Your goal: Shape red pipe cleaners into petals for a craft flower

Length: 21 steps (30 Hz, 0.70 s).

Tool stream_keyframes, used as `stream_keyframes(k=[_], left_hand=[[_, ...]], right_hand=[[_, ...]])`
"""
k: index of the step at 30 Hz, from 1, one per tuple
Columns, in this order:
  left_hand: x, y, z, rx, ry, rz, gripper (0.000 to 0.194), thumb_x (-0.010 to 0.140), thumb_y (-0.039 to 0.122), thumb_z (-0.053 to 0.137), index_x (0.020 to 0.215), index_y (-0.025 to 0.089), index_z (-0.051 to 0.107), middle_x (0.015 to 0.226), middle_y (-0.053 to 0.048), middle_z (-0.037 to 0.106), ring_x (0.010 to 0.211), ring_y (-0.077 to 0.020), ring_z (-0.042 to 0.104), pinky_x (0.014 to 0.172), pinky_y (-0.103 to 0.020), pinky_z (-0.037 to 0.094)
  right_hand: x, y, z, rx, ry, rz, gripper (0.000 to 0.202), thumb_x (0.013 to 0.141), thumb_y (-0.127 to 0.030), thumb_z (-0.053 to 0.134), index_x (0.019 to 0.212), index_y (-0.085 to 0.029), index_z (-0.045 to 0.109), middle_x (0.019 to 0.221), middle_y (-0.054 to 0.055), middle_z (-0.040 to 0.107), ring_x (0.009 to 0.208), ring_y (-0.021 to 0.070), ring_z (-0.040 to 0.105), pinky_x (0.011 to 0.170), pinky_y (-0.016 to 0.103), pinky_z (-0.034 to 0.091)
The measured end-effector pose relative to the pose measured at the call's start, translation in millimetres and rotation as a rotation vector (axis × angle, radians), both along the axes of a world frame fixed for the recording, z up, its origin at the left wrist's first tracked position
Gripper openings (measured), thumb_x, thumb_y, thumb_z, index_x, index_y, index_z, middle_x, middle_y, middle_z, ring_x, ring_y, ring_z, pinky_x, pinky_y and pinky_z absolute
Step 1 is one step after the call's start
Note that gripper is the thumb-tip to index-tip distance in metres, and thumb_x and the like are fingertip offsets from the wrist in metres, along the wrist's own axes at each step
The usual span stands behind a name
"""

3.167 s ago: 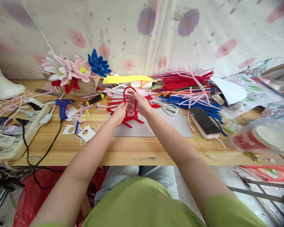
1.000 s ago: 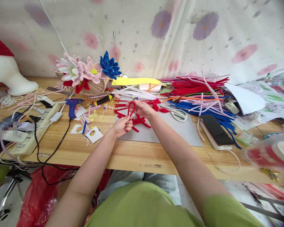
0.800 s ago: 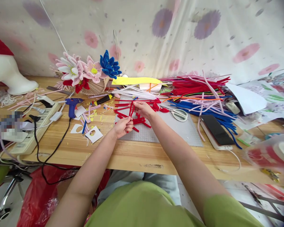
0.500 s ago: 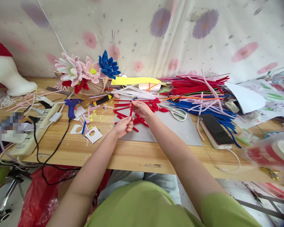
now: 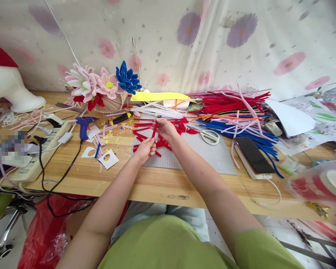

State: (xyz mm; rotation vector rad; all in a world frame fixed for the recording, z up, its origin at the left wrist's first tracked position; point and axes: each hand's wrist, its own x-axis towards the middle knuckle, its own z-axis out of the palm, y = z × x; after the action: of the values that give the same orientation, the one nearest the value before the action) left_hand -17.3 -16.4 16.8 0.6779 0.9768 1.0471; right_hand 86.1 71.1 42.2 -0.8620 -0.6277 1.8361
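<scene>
Between my two hands a short red pipe cleaner (image 5: 155, 130) is held, tilted slightly to the right at its top. My left hand (image 5: 146, 150) pinches its lower end, fingers curled. At the upper end are the fingertips of my right hand (image 5: 164, 129), closed round it. Several cut red pipe cleaners (image 5: 142, 136) lie scattered on the grey cutting mat (image 5: 212, 160) beneath and beside the hands. Just right of my right hand sit small shaped red pieces (image 5: 181, 128) and scissors (image 5: 209, 136) with pale handles.
Bundles of red (image 5: 226, 102) and blue pipe cleaners (image 5: 257, 138) lie at the back right, near a phone (image 5: 253, 155). Left are a blue glue gun (image 5: 85, 125), a power strip (image 5: 44, 153) and white cards with holes (image 5: 109, 159). Fuzzy flowers (image 5: 100, 84) stand behind.
Both hands keep hold of the red pipe cleaner and have barely moved. The whole view has shifted slightly.
</scene>
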Motion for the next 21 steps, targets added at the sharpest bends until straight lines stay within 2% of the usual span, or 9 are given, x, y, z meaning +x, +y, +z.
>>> stream_keyframes(k=[3, 6, 9, 12, 14, 17, 19, 21], left_hand=[[-3.6, -3.1, 0.4, -0.001, 0.057, 0.011, 0.023, 0.087, 0.031, 0.048, 0.072, 0.014, 0.049, 0.047, 0.011, 0.023, 0.033, 0.0002, 0.019, 0.035, -0.011, 0.012], [-5.6, -5.0, 5.0, 0.007, 0.132, 0.008, 0.025, 0.088, 0.035, 0.047, 0.077, 0.013, 0.053, 0.048, 0.008, 0.033, 0.033, -0.0003, 0.026, 0.034, -0.011, 0.014], [-5.5, -2.1, 10.0, 0.074, 0.236, 0.076, 0.019, 0.084, 0.032, 0.054, 0.078, 0.014, 0.054, 0.054, 0.004, 0.047, 0.04, -0.004, 0.044, 0.035, -0.013, 0.029], [-6.3, 4.0, 10.9, 0.083, 0.32, 0.216, 0.009, 0.079, 0.022, 0.057, 0.075, 0.015, 0.054, 0.063, 0.002, 0.056, 0.049, -0.0069, 0.054, 0.043, -0.017, 0.043], [-8.5, 7.2, 9.2, 0.064, 0.343, 0.308, 0.005, 0.076, 0.018, 0.059, 0.075, 0.015, 0.056, 0.069, 0.001, 0.06, 0.055, -0.0073, 0.056, 0.05, -0.02, 0.048], [-14.4, 8.7, 6.2, 0.078, 0.358, 0.385, 0.007, 0.069, 0.018, 0.065, 0.07, 0.014, 0.06, 0.071, 0.0, 0.061, 0.058, -0.0064, 0.054, 0.058, -0.021, 0.05], [-18.5, 7.9, 5.2, 0.104, 0.356, 0.39, 0.01, 0.064, 0.02, 0.068, 0.069, 0.014, 0.06, 0.068, 0.001, 0.06, 0.057, -0.0064, 0.053, 0.059, -0.021, 0.048], [-21.2, 6.7, 4.9, 0.12, 0.35, 0.391, 0.015, 0.061, 0.019, 0.068, 0.073, 0.015, 0.059, 0.066, 0.003, 0.059, 0.056, -0.0074, 0.053, 0.057, -0.022, 0.046]], right_hand=[[4.7, 0.4, -1.6, 0.104, -0.129, 0.057, 0.013, 0.077, -0.011, 0.054, 0.064, -0.015, 0.054, 0.061, -0.003, 0.06, 0.059, 0.0081, 0.057, 0.066, 0.025, 0.049], [5.1, -1.2, -4.6, 0.16, -0.205, 0.066, 0.013, 0.073, -0.011, 0.058, 0.062, -0.016, 0.052, 0.062, -0.003, 0.059, 0.06, 0.0076, 0.056, 0.068, 0.025, 0.048], [5.6, -6.1, -6.2, 0.236, -0.28, 0.19, 0.011, 0.073, -0.023, 0.063, 0.068, -0.016, 0.056, 0.07, -0.001, 0.062, 0.064, 0.0087, 0.058, 0.07, 0.026, 0.049], [21.6, -7.2, -2.5, 0.354, -0.454, 0.283, 0.021, 0.072, -0.033, 0.066, 0.087, -0.019, 0.062, 0.081, 0.001, 0.064, 0.068, 0.0094, 0.058, 0.07, 0.026, 0.049], [47.8, -3.1, 3.1, 0.445, -0.672, 0.229, 0.03, 0.074, -0.033, 0.064, 0.101, -0.019, 0.061, 0.089, 0.002, 0.065, 0.071, 0.0099, 0.059, 0.07, 0.026, 0.049], [105.8, 5.6, 10.5, 0.512, -1.221, 0.149, 0.023, 0.076, -0.03, 0.059, 0.093, -0.015, 0.065, 0.086, 0.006, 0.067, 0.074, 0.014, 0.06, 0.073, 0.029, 0.047], [146.0, 8.0, 10.4, 0.451, -1.643, 0.16, 0.018, 0.075, -0.024, 0.057, 0.087, -0.015, 0.067, 0.089, 0.008, 0.068, 0.084, 0.0199, 0.062, 0.078, 0.032, 0.046], [177.7, 5.7, 4.5, 0.349, -1.953, 0.236, 0.022, 0.074, -0.018, 0.055, 0.092, -0.016, 0.067, 0.099, 0.011, 0.067, 0.096, 0.0254, 0.06, 0.081, 0.035, 0.045]])
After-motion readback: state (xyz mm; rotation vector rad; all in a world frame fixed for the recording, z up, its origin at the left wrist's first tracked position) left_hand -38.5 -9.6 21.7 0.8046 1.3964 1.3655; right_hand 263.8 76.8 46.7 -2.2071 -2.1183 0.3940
